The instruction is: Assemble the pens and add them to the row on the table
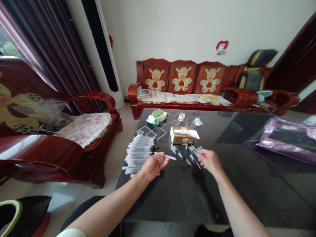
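Note:
My left hand point(153, 165) is turned palm up, its fingers closed on a whitish pen barrel point(171, 157) that points to the right. Over the loose pen parts my right hand point(209, 160) has its thumb and fingertips pinched together. Whatever it pinches is too small to make out. Black refills point(180, 153), clear caps and small black pieces lie scattered between the hands, in front of the tissue box. To the left of my left hand, many translucent pens point(140, 152) lie side by side in a stacked row, with dark ends towards the right.
On the dark glossy table point(237, 194) stand a gold tissue box point(182, 137), a green wipes pack point(157, 118), a small white cup point(181, 117) and a crumpled white tissue point(198, 121). A purple plastic bag point(288, 140) lies at right. Wooden sofas point(184, 79) stand behind and left.

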Action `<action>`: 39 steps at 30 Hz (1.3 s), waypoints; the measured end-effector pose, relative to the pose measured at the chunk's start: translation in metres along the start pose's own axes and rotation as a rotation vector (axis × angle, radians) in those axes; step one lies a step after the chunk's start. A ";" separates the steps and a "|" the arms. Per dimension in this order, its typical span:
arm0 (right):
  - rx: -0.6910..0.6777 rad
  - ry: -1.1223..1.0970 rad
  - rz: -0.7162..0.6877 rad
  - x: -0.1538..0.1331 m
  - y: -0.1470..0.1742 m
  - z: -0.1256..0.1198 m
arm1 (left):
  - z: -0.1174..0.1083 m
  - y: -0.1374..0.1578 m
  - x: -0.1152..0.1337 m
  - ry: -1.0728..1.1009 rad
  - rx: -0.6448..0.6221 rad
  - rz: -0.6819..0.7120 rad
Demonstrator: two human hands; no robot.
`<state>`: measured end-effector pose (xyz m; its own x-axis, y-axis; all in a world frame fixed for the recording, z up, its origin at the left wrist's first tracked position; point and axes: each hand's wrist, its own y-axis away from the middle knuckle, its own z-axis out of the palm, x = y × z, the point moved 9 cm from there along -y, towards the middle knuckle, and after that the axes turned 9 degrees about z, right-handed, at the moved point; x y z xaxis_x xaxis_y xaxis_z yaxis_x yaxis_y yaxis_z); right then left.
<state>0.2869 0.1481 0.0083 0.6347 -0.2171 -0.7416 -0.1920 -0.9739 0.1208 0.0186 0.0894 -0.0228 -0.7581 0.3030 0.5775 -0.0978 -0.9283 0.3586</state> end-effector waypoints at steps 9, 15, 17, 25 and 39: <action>0.135 0.588 -0.124 -0.016 0.010 -0.004 | -0.002 -0.002 0.009 -0.078 -0.004 0.082; 0.125 0.696 -0.113 -0.006 0.005 -0.003 | -0.003 -0.004 0.010 -0.117 -0.044 0.118; 0.098 0.719 -0.127 -0.003 0.005 0.003 | -0.003 -0.005 0.009 -0.124 -0.055 0.120; 0.064 0.438 -0.154 -0.014 0.008 0.014 | -0.004 -0.005 0.010 -0.141 -0.049 0.138; -0.599 -0.699 -0.080 -0.067 0.063 0.083 | -0.004 -0.006 0.015 -0.163 -0.015 0.204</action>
<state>0.1701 0.1064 0.0111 -0.0041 -0.2480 -0.9687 0.3759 -0.8981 0.2283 0.0057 0.0989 -0.0192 -0.6495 0.1388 0.7476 0.0359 -0.9765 0.2126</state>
